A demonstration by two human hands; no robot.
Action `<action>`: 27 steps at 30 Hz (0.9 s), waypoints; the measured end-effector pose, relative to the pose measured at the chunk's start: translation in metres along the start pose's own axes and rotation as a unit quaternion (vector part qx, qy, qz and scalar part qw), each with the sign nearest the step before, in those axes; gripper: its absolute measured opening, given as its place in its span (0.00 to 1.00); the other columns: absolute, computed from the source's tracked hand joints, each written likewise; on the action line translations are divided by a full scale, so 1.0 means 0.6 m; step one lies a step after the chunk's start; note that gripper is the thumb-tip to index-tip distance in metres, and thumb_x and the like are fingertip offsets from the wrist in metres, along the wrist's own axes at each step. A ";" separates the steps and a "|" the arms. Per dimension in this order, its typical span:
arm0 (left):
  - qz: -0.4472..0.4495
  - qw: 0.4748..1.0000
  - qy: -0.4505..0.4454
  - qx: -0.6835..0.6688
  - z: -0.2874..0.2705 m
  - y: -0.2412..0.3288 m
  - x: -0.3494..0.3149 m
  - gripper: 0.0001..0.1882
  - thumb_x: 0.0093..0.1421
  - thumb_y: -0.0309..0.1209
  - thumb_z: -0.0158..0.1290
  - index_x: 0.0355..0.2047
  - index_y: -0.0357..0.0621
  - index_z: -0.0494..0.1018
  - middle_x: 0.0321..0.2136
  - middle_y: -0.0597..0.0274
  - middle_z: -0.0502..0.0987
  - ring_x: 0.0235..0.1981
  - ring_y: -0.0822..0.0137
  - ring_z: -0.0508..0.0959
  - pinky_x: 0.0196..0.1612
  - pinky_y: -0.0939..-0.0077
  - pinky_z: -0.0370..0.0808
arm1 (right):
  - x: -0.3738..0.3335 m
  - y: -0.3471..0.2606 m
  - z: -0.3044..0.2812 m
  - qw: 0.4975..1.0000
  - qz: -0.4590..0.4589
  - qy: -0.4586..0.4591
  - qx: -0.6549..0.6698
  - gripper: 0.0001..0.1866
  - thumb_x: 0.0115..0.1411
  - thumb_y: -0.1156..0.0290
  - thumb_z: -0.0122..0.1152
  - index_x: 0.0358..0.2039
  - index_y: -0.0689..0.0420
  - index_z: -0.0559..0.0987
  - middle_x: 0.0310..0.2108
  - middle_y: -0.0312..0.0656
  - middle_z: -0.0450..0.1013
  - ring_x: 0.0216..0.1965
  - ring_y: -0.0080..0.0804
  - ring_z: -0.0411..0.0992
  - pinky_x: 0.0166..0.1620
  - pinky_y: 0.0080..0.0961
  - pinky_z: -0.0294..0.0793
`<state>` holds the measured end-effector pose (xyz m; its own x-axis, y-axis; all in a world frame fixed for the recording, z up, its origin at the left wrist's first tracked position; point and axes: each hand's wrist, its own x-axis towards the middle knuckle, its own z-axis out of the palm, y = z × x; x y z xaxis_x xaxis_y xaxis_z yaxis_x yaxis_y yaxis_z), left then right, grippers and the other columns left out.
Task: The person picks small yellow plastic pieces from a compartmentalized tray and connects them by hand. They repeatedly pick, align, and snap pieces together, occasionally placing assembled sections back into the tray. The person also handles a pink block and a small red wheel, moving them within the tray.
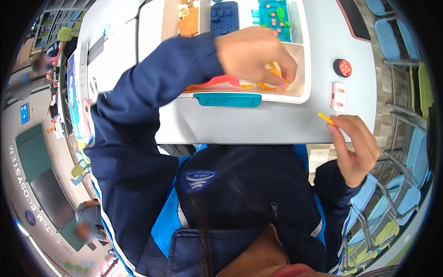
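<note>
My left hand (258, 55) reaches into the near right part of a white storage box (302, 69). Its thumb and fingers are pinched at a small yellow piece, among several loose yellow pieces (265, 86) on the bottom. The palm and curled fingers hide part of that compartment. Over the table's near right edge, my right hand (355, 143) pinches a thin yellow building piece (325, 118) between thumb and fingers. The piece points up and left, apart from the table things. A red-pink piece (221, 82) lies in the box below my left wrist.
A teal latch (228, 100) projects from the box's near side. Sorted orange (189, 23), navy (224, 17) and teal bricks (277, 21) fill the far compartments. Right of the box are a black-and-red wheel (343, 68) and a white module (339, 97). Blue chairs (406, 34) stand beyond the table.
</note>
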<state>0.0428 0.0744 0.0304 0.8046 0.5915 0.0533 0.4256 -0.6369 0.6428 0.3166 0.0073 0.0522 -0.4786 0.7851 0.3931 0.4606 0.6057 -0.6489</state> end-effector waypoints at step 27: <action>-0.064 0.916 0.371 -0.140 0.084 0.222 -0.144 0.11 0.43 0.10 0.56 0.28 0.33 0.80 0.26 0.51 0.80 0.26 0.63 0.81 0.30 0.77 0.77 | -0.038 -0.096 0.057 0.973 -0.179 0.040 0.140 0.19 0.36 0.91 0.68 0.33 0.70 0.81 0.22 0.43 0.71 0.16 0.29 0.66 0.18 0.21 0.60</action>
<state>0.0510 -0.0864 0.0728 0.2094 0.8915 0.4017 0.2896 -0.4489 0.8454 0.2752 -0.0497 0.0583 -0.5057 0.5446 0.6691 0.0482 0.7922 -0.6084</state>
